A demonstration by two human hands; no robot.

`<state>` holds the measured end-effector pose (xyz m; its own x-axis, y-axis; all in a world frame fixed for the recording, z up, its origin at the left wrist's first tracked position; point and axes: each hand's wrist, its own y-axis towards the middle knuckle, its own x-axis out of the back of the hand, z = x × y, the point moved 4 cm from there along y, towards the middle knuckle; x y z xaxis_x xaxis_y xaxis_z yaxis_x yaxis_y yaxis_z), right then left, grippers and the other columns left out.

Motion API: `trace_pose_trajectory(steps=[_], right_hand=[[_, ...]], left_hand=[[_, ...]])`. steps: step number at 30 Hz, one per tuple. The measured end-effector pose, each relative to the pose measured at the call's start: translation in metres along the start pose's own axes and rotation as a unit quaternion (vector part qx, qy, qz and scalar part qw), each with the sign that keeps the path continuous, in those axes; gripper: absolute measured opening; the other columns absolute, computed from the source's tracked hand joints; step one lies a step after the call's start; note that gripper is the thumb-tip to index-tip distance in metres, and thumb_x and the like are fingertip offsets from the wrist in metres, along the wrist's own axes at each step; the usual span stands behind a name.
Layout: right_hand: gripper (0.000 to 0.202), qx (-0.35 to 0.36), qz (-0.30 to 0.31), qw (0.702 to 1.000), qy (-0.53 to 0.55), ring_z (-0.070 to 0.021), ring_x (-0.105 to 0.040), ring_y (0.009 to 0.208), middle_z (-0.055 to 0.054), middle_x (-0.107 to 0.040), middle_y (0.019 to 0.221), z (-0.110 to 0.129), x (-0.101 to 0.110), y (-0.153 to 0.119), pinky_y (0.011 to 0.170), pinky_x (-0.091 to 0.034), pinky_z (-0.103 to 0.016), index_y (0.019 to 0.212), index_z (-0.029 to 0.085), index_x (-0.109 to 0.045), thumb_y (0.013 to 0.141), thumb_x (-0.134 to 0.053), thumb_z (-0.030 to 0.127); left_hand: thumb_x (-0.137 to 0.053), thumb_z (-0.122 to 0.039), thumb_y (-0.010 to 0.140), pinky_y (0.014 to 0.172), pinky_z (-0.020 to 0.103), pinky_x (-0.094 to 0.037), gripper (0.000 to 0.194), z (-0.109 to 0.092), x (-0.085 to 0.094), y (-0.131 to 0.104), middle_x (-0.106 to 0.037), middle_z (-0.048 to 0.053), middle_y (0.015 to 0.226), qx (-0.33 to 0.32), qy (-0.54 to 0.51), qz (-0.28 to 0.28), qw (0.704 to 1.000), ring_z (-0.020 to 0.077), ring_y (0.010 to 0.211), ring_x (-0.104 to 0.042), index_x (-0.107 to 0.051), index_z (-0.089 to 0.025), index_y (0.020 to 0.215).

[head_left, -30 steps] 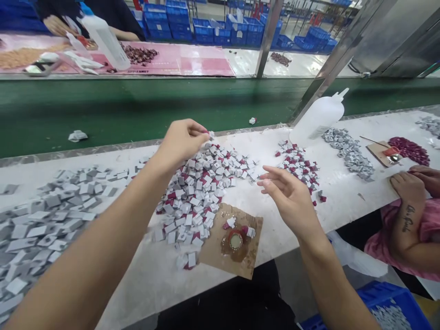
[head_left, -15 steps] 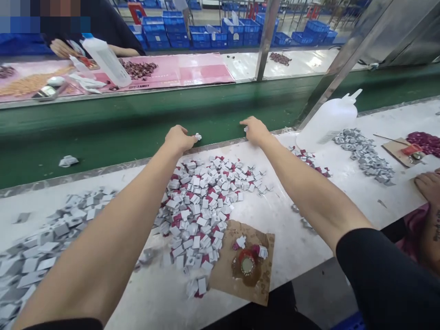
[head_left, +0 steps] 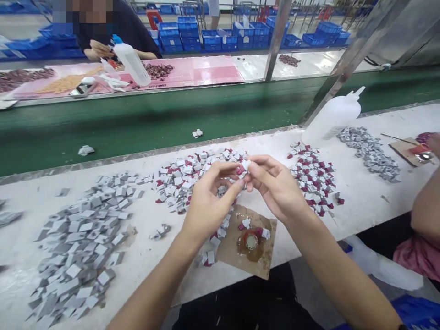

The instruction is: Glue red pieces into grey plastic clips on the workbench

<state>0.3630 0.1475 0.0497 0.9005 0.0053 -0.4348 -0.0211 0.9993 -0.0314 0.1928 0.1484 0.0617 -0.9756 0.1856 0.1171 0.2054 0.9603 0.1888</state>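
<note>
My left hand (head_left: 213, 197) and my right hand (head_left: 277, 185) meet above the table, fingertips pinched round one small white and dark-red piece (head_left: 243, 167). Beneath and behind them spreads a pile of white and dark-red pieces (head_left: 178, 176), partly hidden by my left hand. Below my hands lies a brown cardboard square (head_left: 228, 250) bearing a red-rimmed round cap (head_left: 251, 240) in a wet brown patch, with a few pieces beside it. One small white piece (head_left: 197, 133) rests on the green belt (head_left: 154, 126).
Grey pieces (head_left: 82, 238) are heaped at left. Right of my hands are another white and red pile (head_left: 314, 178), a white bottle (head_left: 332, 117) and a metal post (head_left: 338, 73). A person's arm (head_left: 426, 197) is at the right edge; another person sits across the belt.
Both hands have drawn back from the belt and come together over the table, holding a piece between them. A white piece now lies on the belt near where my left hand was.
</note>
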Motion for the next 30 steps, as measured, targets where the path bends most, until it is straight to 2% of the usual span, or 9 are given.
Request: trace_pose_trajectory(steps=[5,9,13,15,17,19,21,25,30], right_hand=[[0.035,-0.021,-0.036,0.993,-0.111,-0.0186,-0.078,0.066,-0.003,-0.083,0.086,-0.002,0.003,-0.068,0.064,-0.07,-0.031,0.094,0.024,-0.083,0.083,-0.108,0.046],[0.022,-0.034,0.033,0.965,-0.258,-0.0252,-0.086,0.08,-0.007,-0.089,0.095,-0.001,0.012,-0.113,0.068,-0.075,-0.03,0.106,0.029,-0.095,0.09,-0.102,0.042],[0.023,-0.016,0.04,0.936,-0.349,-0.0284,-0.089,0.084,-0.009,-0.091,0.105,-0.001,0.034,-0.137,0.067,-0.076,-0.031,0.112,0.034,-0.098,0.097,-0.093,0.05],[0.029,-0.013,-0.012,0.928,-0.372,-0.0284,-0.089,0.08,-0.009,-0.091,0.104,-0.001,0.054,-0.144,0.066,-0.076,-0.031,0.113,0.035,-0.098,0.095,-0.093,0.056],[0.033,-0.022,-0.075,0.92,-0.384,-0.0277,-0.088,0.075,-0.008,-0.091,0.097,-0.004,0.074,-0.148,0.066,-0.076,-0.03,0.11,0.035,-0.098,0.09,-0.096,0.062],[0.036,-0.032,-0.124,0.915,-0.382,-0.0278,-0.088,0.073,-0.007,-0.089,0.089,-0.008,0.088,-0.152,0.069,-0.076,-0.03,0.106,0.034,-0.098,0.087,-0.097,0.065],[0.036,-0.035,-0.151,0.915,-0.372,-0.0279,-0.088,0.072,-0.007,-0.088,0.084,-0.011,0.092,-0.154,0.071,-0.076,-0.03,0.104,0.033,-0.097,0.086,-0.098,0.063],[0.024,-0.01,-0.159,0.929,-0.335,-0.0261,-0.087,0.073,-0.007,-0.091,0.091,-0.012,0.076,-0.154,0.071,-0.077,-0.032,0.099,0.03,-0.096,0.087,-0.101,0.05],[0.009,0.024,-0.114,0.942,-0.313,-0.0273,-0.09,0.088,-0.005,-0.092,0.098,-0.018,0.055,-0.153,0.081,-0.078,-0.036,0.102,0.033,-0.097,0.095,-0.096,0.039]], left_hand=[[-0.079,-0.028,0.105,0.09,0.034,-0.066,0.01,-0.005,-0.009,-0.063,-0.083,0.005,0.107,0.062,-0.049,-0.009,0.997,0.0198,0.097,-0.079,-0.081,-0.023,0.114],[-0.076,-0.036,0.11,0.087,0.034,-0.066,0.014,-0.009,-0.011,-0.115,-0.085,0.005,0.106,0.164,-0.055,0.056,0.983,0.0211,0.094,-0.08,-0.083,-0.026,0.116],[-0.071,-0.039,0.112,0.096,0.043,-0.064,0.021,-0.003,0.033,-0.163,-0.082,0.008,0.114,0.155,0.157,-0.022,0.975,0.0267,0.103,-0.077,-0.081,-0.028,0.126],[-0.069,-0.043,0.111,0.104,0.055,-0.061,0.027,0.004,0.074,-0.183,-0.078,0.014,0.118,0.15,0.333,-0.132,0.921,0.0355,0.115,-0.072,-0.08,-0.024,0.126],[-0.065,-0.047,0.11,0.112,0.068,-0.054,0.036,0.013,0.112,-0.197,-0.073,0.021,0.123,0.172,0.481,-0.228,0.829,0.046,0.128,-0.064,-0.078,-0.018,0.127],[-0.062,-0.052,0.11,0.116,0.075,-0.048,0.047,0.021,0.139,-0.203,-0.067,0.027,0.128,0.198,0.562,-0.276,0.754,0.0537,0.136,-0.058,-0.077,-0.012,0.13],[-0.058,-0.055,0.111,0.117,0.078,-0.045,0.053,0.027,0.152,-0.201,-0.063,0.032,0.132,0.215,0.587,-0.283,0.728,0.0575,0.139,-0.055,-0.077,-0.009,0.128],[-0.051,-0.054,0.111,0.114,0.08,-0.044,0.05,0.031,0.153,-0.19,-0.066,0.034,0.132,0.221,0.591,-0.264,0.729,0.0611,0.137,-0.058,-0.079,-0.012,0.115],[-0.066,-0.047,0.098,0.1,0.058,-0.056,0.021,0.026,0.14,-0.19,-0.073,0.007,0.093,0.187,0.53,-0.259,0.786,0.0422,0.103,-0.074,-0.072,-0.029,0.107]])
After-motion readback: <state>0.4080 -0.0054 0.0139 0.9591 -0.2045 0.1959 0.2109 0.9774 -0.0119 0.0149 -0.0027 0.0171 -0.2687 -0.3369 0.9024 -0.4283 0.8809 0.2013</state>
